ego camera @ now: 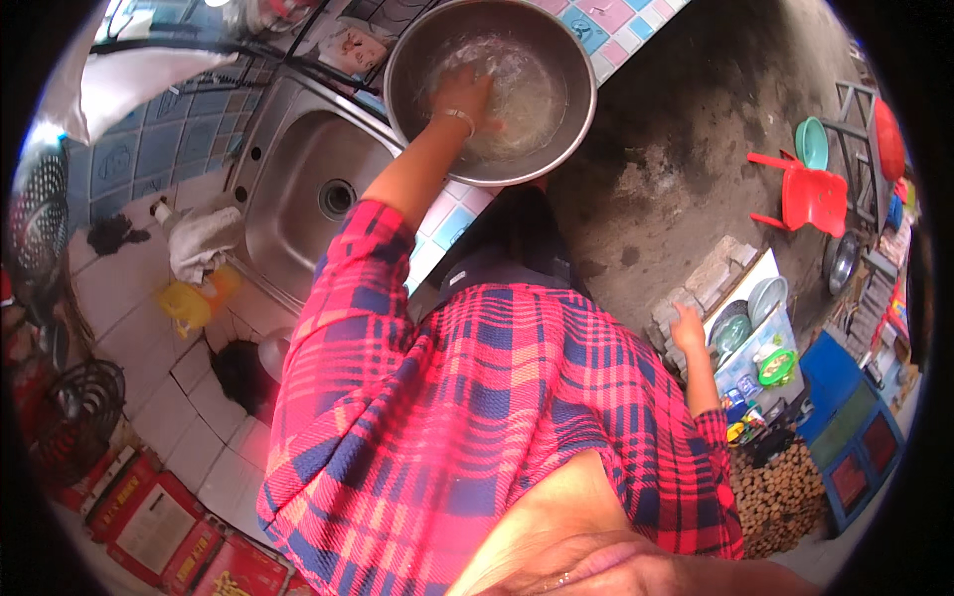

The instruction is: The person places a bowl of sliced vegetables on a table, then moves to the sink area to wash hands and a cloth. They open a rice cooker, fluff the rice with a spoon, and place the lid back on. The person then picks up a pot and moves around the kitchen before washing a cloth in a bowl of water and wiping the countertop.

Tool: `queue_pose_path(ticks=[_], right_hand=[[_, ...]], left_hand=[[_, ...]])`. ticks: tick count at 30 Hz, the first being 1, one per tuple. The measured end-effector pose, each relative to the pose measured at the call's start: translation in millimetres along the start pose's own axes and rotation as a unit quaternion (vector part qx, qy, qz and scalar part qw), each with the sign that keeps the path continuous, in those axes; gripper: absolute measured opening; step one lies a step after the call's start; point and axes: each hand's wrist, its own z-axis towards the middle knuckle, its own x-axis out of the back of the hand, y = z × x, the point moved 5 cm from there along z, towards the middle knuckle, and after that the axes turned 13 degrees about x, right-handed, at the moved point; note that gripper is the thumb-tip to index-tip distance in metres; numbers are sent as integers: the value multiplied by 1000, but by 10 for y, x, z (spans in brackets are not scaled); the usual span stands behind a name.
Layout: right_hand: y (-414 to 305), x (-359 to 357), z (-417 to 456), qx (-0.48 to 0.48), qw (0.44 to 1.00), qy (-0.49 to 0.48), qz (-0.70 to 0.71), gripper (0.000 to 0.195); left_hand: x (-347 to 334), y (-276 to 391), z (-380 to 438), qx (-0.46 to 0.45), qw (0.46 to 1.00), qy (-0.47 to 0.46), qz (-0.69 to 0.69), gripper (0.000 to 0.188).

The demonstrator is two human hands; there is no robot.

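My left hand (pixel 463 95), with a bracelet at the wrist, reaches into a wide stainless steel basin (pixel 585 112). Its fingers are partly under cloudy water (pixel 525 123); whether they hold anything is hidden. Pale matter shows low in the water, too blurred to name. The basin is at the edge of a pink, blue and white tiled counter (pixel 456 223), beside a steel sink (pixel 298 167). Well away from the basin, my right hand (pixel 687 328) hangs out to my side. Its fingers are apart, and I see nothing in it.
A grey cloth (pixel 201 242) and a yellow object (pixel 186 302) lie near the sink. Right of me, a low brick ledge (pixel 700 279) adjoins a surface bearing bowls and packets. A red plastic chair (pixel 812 197) and stacked firewood (pixel 779 488) are farther out on that side.
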Motion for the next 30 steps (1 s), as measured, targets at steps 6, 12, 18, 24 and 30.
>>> queue_pose_path(ticks=[6,12,18,24,30], right_hand=[[-2105,1370,1209,270,913,277,134,20],[-3459,2250,1930,416,847,310,114,20],[-3711,2187,3056,311,910,236,139,37],[-3840,1932,3178,233,934,270,33,59],[-4226,1705,2636,411,859,198,-234,66]], left_hand=[[-354,-201,-311,32,998,-43,-18,56],[-254,-244,-176,40,989,-52,-132,36],[-129,-450,-149,98,777,-81,-616,43],[401,-205,-532,0,968,84,-235,84],[45,-177,-603,81,992,-60,72,99]])
